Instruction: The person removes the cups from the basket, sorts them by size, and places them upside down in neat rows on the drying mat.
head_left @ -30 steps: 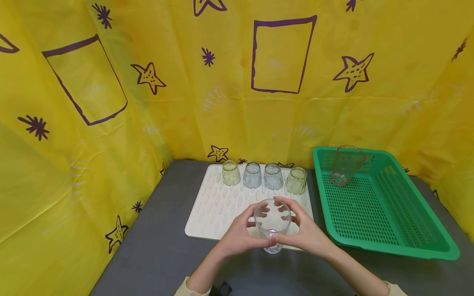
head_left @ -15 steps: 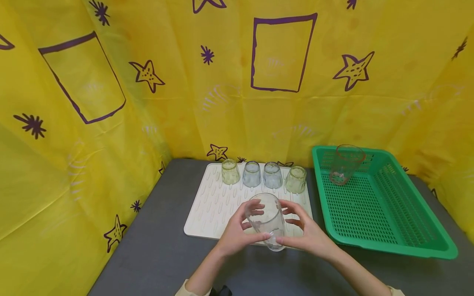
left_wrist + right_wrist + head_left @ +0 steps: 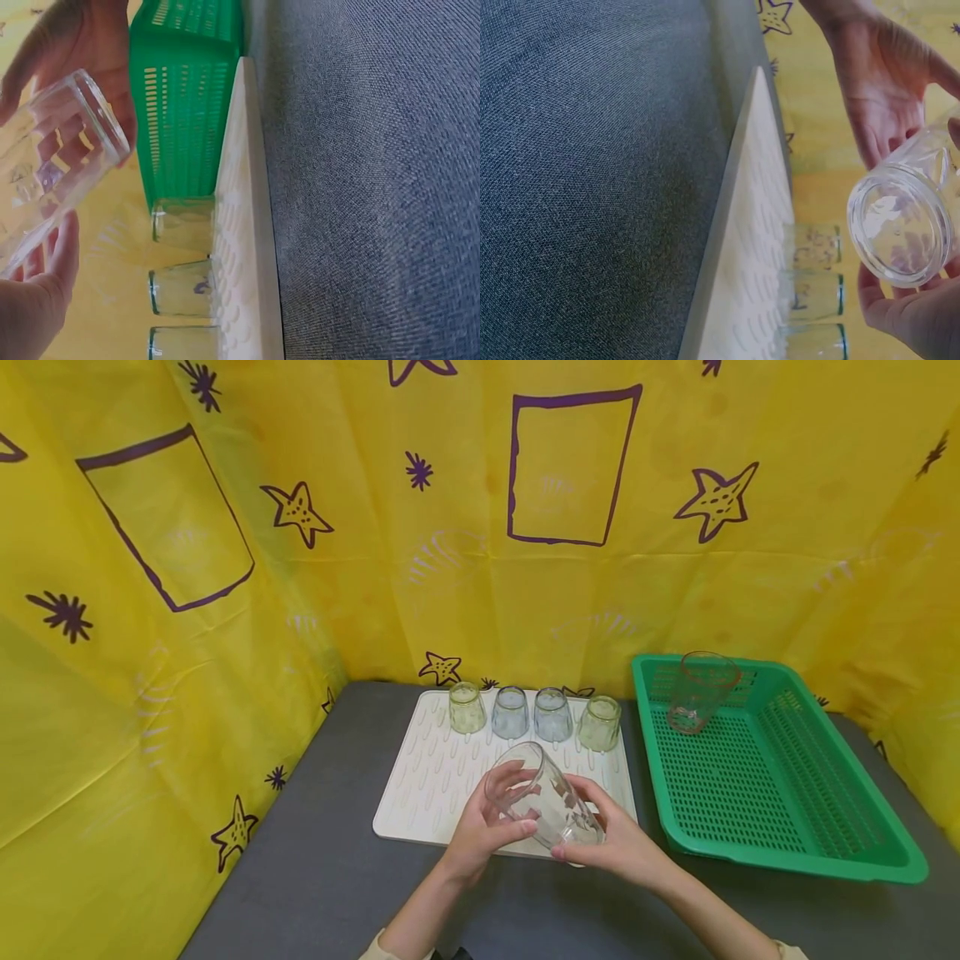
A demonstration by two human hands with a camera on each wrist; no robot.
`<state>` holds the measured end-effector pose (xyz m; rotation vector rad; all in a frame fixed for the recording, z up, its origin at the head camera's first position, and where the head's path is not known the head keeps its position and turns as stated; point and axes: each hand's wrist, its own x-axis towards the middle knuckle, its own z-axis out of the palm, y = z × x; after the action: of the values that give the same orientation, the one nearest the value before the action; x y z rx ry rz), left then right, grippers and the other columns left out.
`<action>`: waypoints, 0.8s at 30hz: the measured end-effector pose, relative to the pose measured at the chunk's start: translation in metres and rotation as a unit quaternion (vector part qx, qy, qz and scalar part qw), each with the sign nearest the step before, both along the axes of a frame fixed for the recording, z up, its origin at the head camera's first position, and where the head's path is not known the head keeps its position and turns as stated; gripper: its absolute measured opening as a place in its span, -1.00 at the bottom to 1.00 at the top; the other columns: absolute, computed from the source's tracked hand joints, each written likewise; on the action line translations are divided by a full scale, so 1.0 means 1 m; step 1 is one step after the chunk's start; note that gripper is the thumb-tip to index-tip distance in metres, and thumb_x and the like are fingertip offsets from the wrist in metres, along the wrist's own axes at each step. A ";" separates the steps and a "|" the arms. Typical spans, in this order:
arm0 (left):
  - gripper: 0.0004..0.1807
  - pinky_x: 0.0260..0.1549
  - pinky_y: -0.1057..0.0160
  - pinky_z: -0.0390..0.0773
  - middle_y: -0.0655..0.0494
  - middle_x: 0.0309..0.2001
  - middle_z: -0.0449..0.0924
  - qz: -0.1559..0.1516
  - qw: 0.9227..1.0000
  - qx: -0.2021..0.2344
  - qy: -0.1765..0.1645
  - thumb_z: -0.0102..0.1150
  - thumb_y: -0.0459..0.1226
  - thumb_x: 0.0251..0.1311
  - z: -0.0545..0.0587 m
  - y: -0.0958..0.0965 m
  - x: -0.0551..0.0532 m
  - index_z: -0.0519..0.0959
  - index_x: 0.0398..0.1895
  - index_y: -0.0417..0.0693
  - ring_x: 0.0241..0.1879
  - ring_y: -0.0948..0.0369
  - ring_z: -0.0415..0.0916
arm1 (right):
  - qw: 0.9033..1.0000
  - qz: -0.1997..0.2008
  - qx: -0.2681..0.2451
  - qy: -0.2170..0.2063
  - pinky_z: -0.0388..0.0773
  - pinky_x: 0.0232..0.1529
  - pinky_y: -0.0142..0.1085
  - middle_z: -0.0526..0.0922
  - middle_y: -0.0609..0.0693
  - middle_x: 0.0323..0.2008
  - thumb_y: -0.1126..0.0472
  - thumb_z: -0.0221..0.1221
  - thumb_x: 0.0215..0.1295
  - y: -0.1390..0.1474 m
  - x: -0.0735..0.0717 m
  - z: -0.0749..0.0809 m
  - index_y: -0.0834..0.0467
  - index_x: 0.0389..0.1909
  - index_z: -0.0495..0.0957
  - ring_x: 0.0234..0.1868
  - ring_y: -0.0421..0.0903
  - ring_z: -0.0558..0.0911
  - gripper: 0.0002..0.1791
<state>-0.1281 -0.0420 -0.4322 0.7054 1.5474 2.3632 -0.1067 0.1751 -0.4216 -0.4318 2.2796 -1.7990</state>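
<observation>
A large clear drinking glass [image 3: 555, 806] is held tilted above the front of the white drying mat [image 3: 420, 793], its rim toward the upper left. My left hand [image 3: 480, 827] grips it near the rim, thumb in front and fingers behind. At the base end my right hand [image 3: 618, 843] holds it, the thumb by the bottom edge. In the right wrist view the round base [image 3: 900, 225] of the glass faces the camera. The left wrist view shows both hands around the glass [image 3: 67, 150].
Several small tumblers, such as a green-tinted one [image 3: 467, 708] and a blue-tinted one [image 3: 510, 713], stand upside down in a row along the mat's back edge. On the right, a green plastic basket [image 3: 795, 864] holds a pink-tinted glass [image 3: 697, 697]. A yellow patterned cloth [image 3: 375, 602] hangs behind.
The clear glass has gone from nearly upright to strongly tilted, its rim swinging left and its base right. My hands have turned with it. The tumblers and basket have stayed put.
</observation>
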 end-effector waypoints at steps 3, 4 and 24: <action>-0.16 0.12 0.03 0.47 -0.11 0.32 0.32 -0.008 1.000 -0.004 -0.002 0.35 -0.41 0.08 0.000 -0.001 0.000 0.10 0.39 -0.30 0.31 -0.08 0.28 | 1.000 -0.012 0.009 0.001 0.61 -0.29 -0.20 0.35 0.24 0.21 0.18 0.45 0.04 0.000 0.000 0.000 0.02 0.36 0.24 -0.13 0.09 0.55 -0.14; -0.16 0.12 0.03 0.47 -0.13 0.33 0.30 -0.011 1.000 -0.008 -0.001 0.35 -0.41 0.08 0.000 -0.001 -0.001 0.10 0.39 -0.29 0.32 -0.08 0.27 | 1.000 -0.014 0.011 0.005 0.61 -0.28 -0.21 0.36 0.22 0.21 0.18 0.45 0.03 0.000 0.000 -0.001 0.02 0.35 0.25 -0.13 0.09 0.55 -0.14; -0.02 0.08 0.09 0.50 0.10 0.31 0.30 -0.023 0.965 -0.239 0.109 0.51 -0.29 -0.04 0.017 -0.041 -0.007 0.16 0.45 0.25 0.24 0.05 0.34 | 0.952 0.029 0.162 0.259 0.45 0.01 -0.27 0.40 -0.23 0.15 -0.01 0.54 -0.11 0.016 -0.001 0.004 -0.07 0.28 0.34 0.07 -0.21 0.40 -0.12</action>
<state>-0.1348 -0.0828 -0.4157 0.8858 2.0611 1.8104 -0.1076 0.1908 -0.4174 -0.9896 2.7993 -1.3534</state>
